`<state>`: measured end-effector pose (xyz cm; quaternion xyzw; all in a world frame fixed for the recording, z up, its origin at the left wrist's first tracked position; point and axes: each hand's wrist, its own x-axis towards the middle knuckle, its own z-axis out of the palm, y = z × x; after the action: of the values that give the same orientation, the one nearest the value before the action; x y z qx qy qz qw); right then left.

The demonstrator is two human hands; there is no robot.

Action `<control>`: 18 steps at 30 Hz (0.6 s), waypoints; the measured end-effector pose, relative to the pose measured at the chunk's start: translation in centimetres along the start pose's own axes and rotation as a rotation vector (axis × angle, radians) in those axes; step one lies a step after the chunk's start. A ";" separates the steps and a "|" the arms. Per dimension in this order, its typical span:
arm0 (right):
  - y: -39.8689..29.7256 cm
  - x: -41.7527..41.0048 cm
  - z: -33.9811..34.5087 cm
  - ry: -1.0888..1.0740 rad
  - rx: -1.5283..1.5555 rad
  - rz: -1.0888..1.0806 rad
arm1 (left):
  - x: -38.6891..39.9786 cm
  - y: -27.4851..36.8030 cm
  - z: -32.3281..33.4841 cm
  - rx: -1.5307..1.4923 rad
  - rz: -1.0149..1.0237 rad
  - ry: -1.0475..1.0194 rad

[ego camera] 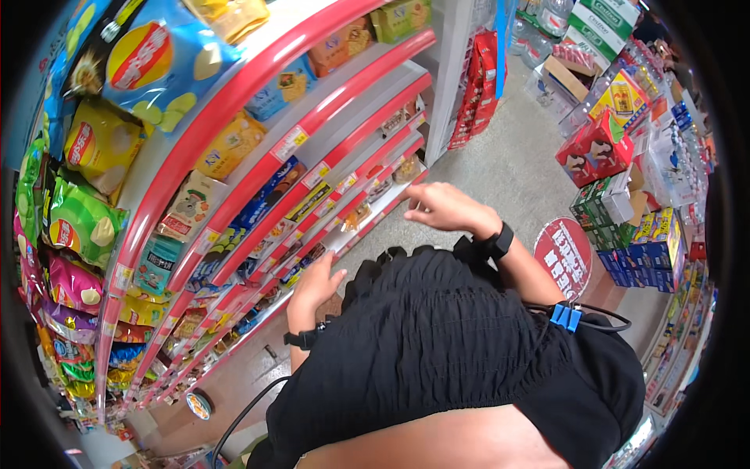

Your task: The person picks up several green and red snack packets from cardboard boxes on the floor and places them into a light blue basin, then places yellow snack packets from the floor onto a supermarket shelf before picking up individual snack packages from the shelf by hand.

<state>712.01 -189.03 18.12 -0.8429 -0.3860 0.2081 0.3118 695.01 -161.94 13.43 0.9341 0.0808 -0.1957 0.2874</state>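
Observation:
My left hand (316, 284) is held low in front of the red-edged store shelves (293, 143), fingers apart and nothing in it. My right hand (439, 206) reaches out beside the lower shelf end, fingers loosely bent and empty. Both wrists wear black bands. Packets of biscuits and snacks fill the shelves, among them a yellow biscuit packet (229, 143), a teal packet (157, 265) and a beige packet with a cartoon bear (190, 205). On the upper left are a blue Lay's chip bag (167, 61), a yellow one (104, 143) and a green one (82, 220).
Stacked cartons, including a red box (595, 148) and blue-and-yellow boxes (656, 240), stand across the aisle at right. Red packets (476, 91) hang past the shelf end. A round red floor sticker (562, 258) bears writing. A round, colourful container (198, 405) is at the lower left.

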 end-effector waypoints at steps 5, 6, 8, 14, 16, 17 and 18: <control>5.0 -3.1 -4.6 0.010 -0.037 0.023 | 1.8 5.5 1.3 0.011 -0.018 0.068; 5.7 -3.6 -5.7 0.021 -0.026 0.046 | 1.9 6.8 1.3 -0.006 -0.049 0.045; 7.8 -4.3 -6.8 0.071 -0.035 0.023 | 2.2 7.8 2.1 0.021 -0.028 0.009; 12.9 -7.1 -8.3 0.191 0.023 0.053 | 3.2 7.6 2.0 0.030 -0.106 -0.138; 14.9 -8.6 -7.7 0.279 0.091 0.060 | 3.7 9.4 0.7 0.032 -0.122 -0.189; 16.2 -9.4 -7.0 0.321 0.125 0.053 | 4.0 10.2 0.2 -0.036 -0.133 -0.217; 17.1 -10.0 -6.5 0.349 0.125 0.085 | 4.3 9.9 -0.3 0.133 -0.084 -0.202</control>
<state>718.62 -207.89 12.17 -0.8607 -0.2766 0.0954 0.4167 701.65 -169.73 16.85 0.9225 0.0773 -0.3057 0.2229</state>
